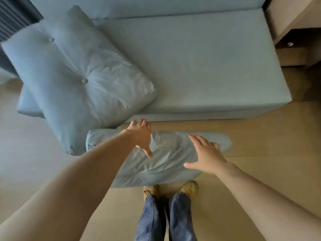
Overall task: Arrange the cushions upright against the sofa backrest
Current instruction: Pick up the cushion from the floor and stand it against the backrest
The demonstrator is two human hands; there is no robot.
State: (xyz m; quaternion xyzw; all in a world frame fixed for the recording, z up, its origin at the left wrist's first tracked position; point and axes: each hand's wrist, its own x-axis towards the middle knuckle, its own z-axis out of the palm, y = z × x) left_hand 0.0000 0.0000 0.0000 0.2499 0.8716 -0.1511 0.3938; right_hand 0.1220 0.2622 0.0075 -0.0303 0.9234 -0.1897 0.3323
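Observation:
A pale blue cushion lies flat on the wooden floor in front of the sofa seat. My left hand hovers over its far left part with fingers spread, holding nothing. My right hand is spread above its right half, also empty. A second, larger buttoned cushion lies tilted on the sofa's left end, hanging over the seat's front edge. The sofa backrest runs along the top of the view.
My feet in tan shoes stand just behind the floor cushion. A wooden cabinet stands right of the sofa. A dark ribbed panel is at the top left. Bare wooden floor extends to the right.

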